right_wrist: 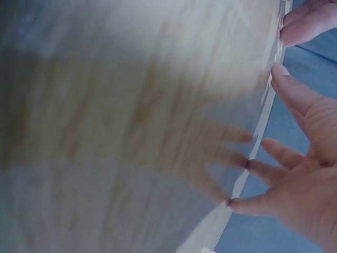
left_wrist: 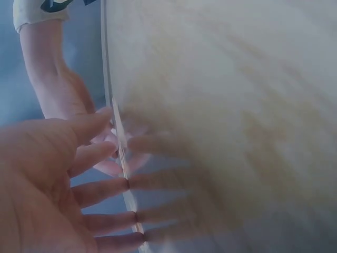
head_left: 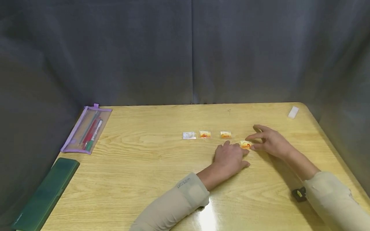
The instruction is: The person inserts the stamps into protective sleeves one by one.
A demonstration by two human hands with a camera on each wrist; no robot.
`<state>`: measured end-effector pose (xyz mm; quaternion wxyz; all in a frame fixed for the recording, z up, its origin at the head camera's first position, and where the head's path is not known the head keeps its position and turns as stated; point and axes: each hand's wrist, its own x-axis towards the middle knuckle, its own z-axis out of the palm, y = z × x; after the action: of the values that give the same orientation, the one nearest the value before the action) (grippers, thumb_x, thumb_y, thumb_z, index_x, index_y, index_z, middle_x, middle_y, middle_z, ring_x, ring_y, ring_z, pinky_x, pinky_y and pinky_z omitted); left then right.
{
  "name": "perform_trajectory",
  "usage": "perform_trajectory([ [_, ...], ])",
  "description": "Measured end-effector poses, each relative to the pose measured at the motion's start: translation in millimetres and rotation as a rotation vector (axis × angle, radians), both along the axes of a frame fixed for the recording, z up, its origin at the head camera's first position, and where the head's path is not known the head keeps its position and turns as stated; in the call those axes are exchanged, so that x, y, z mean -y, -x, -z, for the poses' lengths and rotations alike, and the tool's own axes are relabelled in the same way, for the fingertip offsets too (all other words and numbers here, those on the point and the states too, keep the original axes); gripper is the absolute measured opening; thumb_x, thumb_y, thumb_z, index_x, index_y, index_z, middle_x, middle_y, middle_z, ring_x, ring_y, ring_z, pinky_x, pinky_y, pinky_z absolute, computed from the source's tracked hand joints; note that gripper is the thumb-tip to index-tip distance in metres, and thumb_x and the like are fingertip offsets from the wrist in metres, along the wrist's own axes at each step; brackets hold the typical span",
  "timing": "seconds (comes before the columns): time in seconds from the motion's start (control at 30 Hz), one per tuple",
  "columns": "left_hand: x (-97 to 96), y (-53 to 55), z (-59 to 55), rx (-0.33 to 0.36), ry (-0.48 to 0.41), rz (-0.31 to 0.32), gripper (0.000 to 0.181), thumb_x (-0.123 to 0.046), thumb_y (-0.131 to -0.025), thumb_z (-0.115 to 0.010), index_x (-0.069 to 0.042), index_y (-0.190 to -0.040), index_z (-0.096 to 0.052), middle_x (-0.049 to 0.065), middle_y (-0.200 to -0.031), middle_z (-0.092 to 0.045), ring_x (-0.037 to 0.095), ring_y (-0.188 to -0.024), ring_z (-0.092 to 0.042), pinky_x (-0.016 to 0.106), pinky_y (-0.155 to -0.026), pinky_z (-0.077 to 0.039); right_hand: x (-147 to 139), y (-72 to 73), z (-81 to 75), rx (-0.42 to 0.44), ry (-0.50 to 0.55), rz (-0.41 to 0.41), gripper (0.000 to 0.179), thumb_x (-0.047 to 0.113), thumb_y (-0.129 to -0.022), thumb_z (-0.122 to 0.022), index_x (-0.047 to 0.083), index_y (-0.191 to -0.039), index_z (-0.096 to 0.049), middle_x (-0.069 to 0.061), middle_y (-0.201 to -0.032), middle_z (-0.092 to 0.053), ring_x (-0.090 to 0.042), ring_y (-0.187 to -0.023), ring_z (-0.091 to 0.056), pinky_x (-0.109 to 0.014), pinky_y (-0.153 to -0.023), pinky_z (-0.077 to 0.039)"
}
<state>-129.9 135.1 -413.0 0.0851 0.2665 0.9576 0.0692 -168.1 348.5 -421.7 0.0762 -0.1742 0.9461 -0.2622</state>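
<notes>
In the head view, a small orange-and-yellow stamp-like piece (head_left: pixel 245 145) lies on the table between the two hands. My left hand (head_left: pixel 229 157) rests palm down with its fingertips on the wood, index finger by the piece's lower left edge. From the other side, my right hand (head_left: pixel 273 141) reaches in, its thumb at the piece's right edge and its fingers spread. Both wrist views show the left hand (left_wrist: pixel 42 184) and the right hand (right_wrist: pixel 300 200) with fairly straight fingers meeting the tabletop. Farther left lie two orange pieces (head_left: pixel 225 134) and a greyish-white piece (head_left: pixel 189 135) in a row.
A mesh zip pouch (head_left: pixel 86 130) with purple trim holds several pens at the back left. Below it lies a dark green case (head_left: pixel 46 194) along the left edge. A white block (head_left: pixel 293 112) sits near the far right corner. Dark curtains (head_left: pixel 190 51) surround the table.
</notes>
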Motion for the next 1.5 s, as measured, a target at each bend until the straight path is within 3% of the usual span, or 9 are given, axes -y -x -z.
perform_trajectory([
  [0.1, -1.5, -0.4, -1.5, -0.013, 0.004, -0.002, 0.040, -0.057, -0.087, -0.073, -0.050, -0.126, -0.067, -0.016, -0.127, -0.069, 0.016, -0.106, -0.062, 0.036, -0.087, -0.054, 2.3, 0.5, -2.1, -0.016, 0.001, 0.009, 0.029, 0.022, -0.087, -0.081, 0.015, -0.115, -0.078, -0.034, -0.151, -0.042, -0.054, -0.113, -0.063, -0.066, -0.093, -0.053],
  [0.27, -5.1, -1.8, -3.7, -0.014, 0.019, -0.020, 0.029, -0.054, -0.085, -0.077, -0.049, -0.114, -0.073, -0.016, -0.116, -0.071, 0.014, -0.090, -0.058, 0.032, -0.076, -0.050, 7.1, 0.8, -5.0, 0.002, 0.000, 0.031, 0.023, 0.018, -0.087, -0.081, 0.014, -0.110, -0.079, -0.033, -0.150, -0.044, -0.057, -0.126, -0.054, -0.068, -0.099, -0.049],
  [0.4, -7.9, -2.1, -5.3, -0.015, 0.015, -0.036, 0.021, -0.050, -0.086, -0.077, -0.049, -0.106, -0.075, -0.017, -0.107, -0.072, 0.014, -0.089, -0.060, 0.034, -0.076, -0.050, 9.9, 1.9, -5.2, 0.024, -0.005, 0.056, 0.020, 0.015, -0.087, -0.080, 0.014, -0.107, -0.079, -0.034, -0.150, -0.044, -0.059, -0.132, -0.046, -0.071, -0.106, -0.042],
  [0.63, -9.9, 0.4, -7.2, -0.003, 0.008, -0.039, 0.009, -0.037, -0.092, -0.074, -0.045, -0.095, -0.077, -0.016, -0.099, -0.073, 0.015, -0.086, -0.061, 0.036, -0.075, -0.052, 12.5, 3.9, -6.1, 0.057, 0.014, 0.076, 0.017, 0.011, -0.089, -0.077, 0.013, -0.105, -0.077, -0.036, -0.151, -0.041, -0.061, -0.131, -0.045, -0.071, -0.108, -0.040],
  [0.77, -8.3, 0.6, -7.6, 0.009, -0.005, -0.042, 0.008, -0.039, -0.092, -0.075, -0.042, -0.099, -0.076, -0.016, -0.101, -0.073, 0.016, -0.091, -0.063, 0.037, -0.077, -0.052, 13.0, 5.1, -6.5, 0.076, 0.024, 0.072, 0.016, 0.011, -0.090, -0.076, 0.013, -0.106, -0.076, -0.034, -0.152, -0.040, -0.061, -0.135, -0.042, -0.071, -0.109, -0.039],
  [0.97, -9.6, -0.4, -6.1, -0.026, -0.011, -0.073, 0.045, -0.055, -0.087, -0.076, -0.048, -0.130, -0.064, -0.015, -0.111, -0.073, 0.019, -0.096, -0.066, 0.038, -0.078, -0.053, 14.8, 6.4, -8.1, 0.084, 0.024, 0.067, 0.016, 0.010, -0.090, -0.075, 0.013, -0.106, -0.076, -0.034, -0.153, -0.040, -0.060, -0.138, -0.038, -0.072, -0.111, -0.036],
  [1.17, -19.7, -0.7, -8.0, -0.003, 0.103, -0.099, 0.025, -0.058, -0.089, -0.070, -0.049, -0.112, -0.072, -0.016, -0.111, -0.072, 0.020, -0.103, -0.064, 0.040, -0.082, -0.055, 13.0, 8.1, -7.3, 0.055, 0.007, 0.080, 0.012, 0.010, -0.090, -0.075, 0.013, -0.102, -0.076, -0.033, -0.150, -0.045, -0.059, -0.136, -0.041, -0.071, -0.110, -0.038],
  [1.3, -25.6, -2.2, -7.3, -0.005, 0.133, -0.102, 0.024, -0.055, -0.091, -0.069, -0.047, -0.113, -0.071, -0.014, -0.110, -0.072, 0.022, -0.104, -0.065, 0.042, -0.079, -0.057, 11.0, 6.6, -6.5, 0.055, 0.005, 0.083, 0.011, 0.010, -0.091, -0.074, 0.013, -0.102, -0.076, -0.033, -0.150, -0.045, -0.059, -0.136, -0.041, -0.071, -0.111, -0.036],
  [1.5, -28.5, -3.4, -4.7, -0.024, 0.159, -0.097, 0.016, -0.035, -0.098, -0.067, -0.044, -0.111, -0.071, -0.012, -0.102, -0.072, 0.020, -0.095, -0.065, 0.041, -0.072, -0.057, 10.1, 3.5, -5.2, 0.061, 0.010, 0.084, 0.010, 0.011, -0.090, -0.075, 0.014, -0.099, -0.076, -0.033, -0.150, -0.045, -0.059, -0.137, -0.040, -0.073, -0.112, -0.032],
])
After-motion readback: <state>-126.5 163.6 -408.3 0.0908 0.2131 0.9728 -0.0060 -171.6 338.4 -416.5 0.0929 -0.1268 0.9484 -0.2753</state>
